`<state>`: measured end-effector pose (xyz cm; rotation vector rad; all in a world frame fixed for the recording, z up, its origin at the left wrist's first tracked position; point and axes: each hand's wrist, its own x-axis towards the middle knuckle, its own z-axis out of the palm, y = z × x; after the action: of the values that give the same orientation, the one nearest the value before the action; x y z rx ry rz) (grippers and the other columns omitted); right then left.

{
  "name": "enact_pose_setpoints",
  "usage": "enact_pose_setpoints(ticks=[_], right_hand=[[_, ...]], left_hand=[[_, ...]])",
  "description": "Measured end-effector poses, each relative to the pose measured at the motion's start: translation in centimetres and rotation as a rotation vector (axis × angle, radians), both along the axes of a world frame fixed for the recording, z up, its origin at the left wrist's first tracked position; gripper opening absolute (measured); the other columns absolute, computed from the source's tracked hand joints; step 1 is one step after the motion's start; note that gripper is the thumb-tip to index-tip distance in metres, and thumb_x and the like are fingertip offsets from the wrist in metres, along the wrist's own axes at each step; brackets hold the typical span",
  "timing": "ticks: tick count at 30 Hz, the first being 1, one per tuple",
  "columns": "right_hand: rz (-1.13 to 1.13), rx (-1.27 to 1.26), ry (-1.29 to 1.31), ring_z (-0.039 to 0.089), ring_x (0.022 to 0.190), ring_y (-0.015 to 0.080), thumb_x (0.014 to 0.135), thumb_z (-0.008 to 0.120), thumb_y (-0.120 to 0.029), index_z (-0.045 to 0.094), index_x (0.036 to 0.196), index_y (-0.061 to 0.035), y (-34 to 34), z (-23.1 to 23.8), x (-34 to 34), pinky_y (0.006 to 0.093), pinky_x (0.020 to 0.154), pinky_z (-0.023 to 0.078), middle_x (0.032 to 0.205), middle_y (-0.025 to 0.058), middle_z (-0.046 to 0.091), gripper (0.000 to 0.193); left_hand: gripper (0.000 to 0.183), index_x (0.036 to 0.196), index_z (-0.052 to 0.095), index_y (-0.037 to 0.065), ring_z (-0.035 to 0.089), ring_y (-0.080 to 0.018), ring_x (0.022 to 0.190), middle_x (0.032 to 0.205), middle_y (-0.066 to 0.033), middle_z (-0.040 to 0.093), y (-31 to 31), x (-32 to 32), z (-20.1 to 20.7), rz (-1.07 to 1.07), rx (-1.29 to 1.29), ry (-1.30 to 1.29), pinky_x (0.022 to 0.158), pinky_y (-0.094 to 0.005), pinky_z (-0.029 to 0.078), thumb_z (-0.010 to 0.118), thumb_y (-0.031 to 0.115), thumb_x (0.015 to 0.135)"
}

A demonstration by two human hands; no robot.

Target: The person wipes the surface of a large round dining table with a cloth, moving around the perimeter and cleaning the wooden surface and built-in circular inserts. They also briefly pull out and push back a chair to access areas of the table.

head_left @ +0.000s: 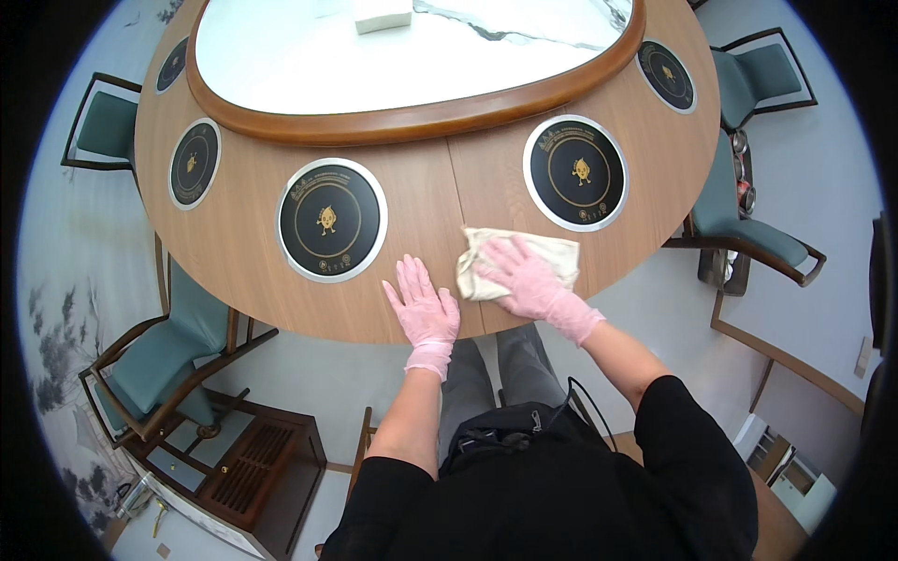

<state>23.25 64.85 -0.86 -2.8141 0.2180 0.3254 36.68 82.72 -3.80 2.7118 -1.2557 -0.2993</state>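
My right hand [526, 278], in a pink glove, holds a folded cream cloth [558, 254] down against the wooden round table [412, 201]. Its palm and fingers cover the cloth's middle, and what lies beneath is hidden. Left of it, my left hand [427, 313], gloved in pink too, rests flat near the table's front edge with its fingers stretched out, holding nothing. A round black hot plate [327, 252] with a silver rim sits set into the wood ahead of my left hand. Another black hot plate [571, 182] lies just beyond the cloth.
A raised brown wooden rim [374, 131] surrounds the white marbled centre [309, 70], which bears a white box [383, 15]. Teal chairs [182, 332] stand around the table. A dark wooden cabinet [281, 458] is at lower left, and a tray with cans [744, 196] at right.
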Motion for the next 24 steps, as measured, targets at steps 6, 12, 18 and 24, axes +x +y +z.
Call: enact_pose_setpoints(ticks=[6, 12, 18, 24], right_hand=[[-0.365, -0.186, -0.132, 0.028, 0.147, 0.0301, 0.088, 0.062, -0.040, 0.041, 0.150, -0.0153, -3.4, -0.9, 4.6, 0.0528, 0.121, 0.015, 0.155, 0.0154, 0.037, 0.070], [-0.477, -0.290, -0.166, 0.026, 0.148, 0.0290, 0.095, 0.049, -0.045, 0.039, 0.151, -0.0160, -5.7, -2.7, 12.0, 0.0536, 0.121, 0.014, 0.158, 0.0150, 0.034, 0.064], [-0.245, -0.173, -0.023, 0.024, 0.149, 0.0295, 0.089, 0.058, -0.047, 0.034, 0.153, -0.0175, 2.3, -0.3, 6.2, 0.0522, 0.122, 0.014, 0.157, 0.0156, 0.033, 0.075], [-0.267, 0.065, -0.118, 0.030, 0.145, 0.0319, 0.087, 0.062, -0.041, 0.043, 0.149, -0.0168, 9.3, -0.2, -2.4, 0.0562, 0.120, 0.016, 0.154, 0.0144, 0.038, 0.070]], left_hand=[[0.072, 0.151, 0.030, -0.007, 0.015, -0.0331, 0.152, 0.162, -0.0190, 0.023, 0.3, -0.3, 0.3, -0.003, -0.009, 0.020, 0.122, -0.0556, 0.003, 0.039, 0.033, 0.091], [0.071, 0.150, 0.030, -0.006, 0.016, -0.0323, 0.152, 0.161, -0.0182, 0.024, -0.6, -0.2, 0.5, -0.014, -0.003, -0.005, 0.122, -0.0553, 0.004, 0.040, 0.033, 0.091], [0.071, 0.152, 0.028, -0.003, 0.015, -0.0314, 0.152, 0.162, -0.0162, 0.022, 0.2, 0.1, -0.6, 0.008, 0.003, -0.046, 0.123, -0.0539, 0.003, 0.040, 0.032, 0.091], [0.069, 0.154, 0.024, -0.002, 0.012, -0.0307, 0.153, 0.163, -0.0155, 0.020, 0.1, -0.1, -0.3, -0.020, -0.019, -0.020, 0.123, -0.0546, 0.002, 0.038, 0.031, 0.095]])
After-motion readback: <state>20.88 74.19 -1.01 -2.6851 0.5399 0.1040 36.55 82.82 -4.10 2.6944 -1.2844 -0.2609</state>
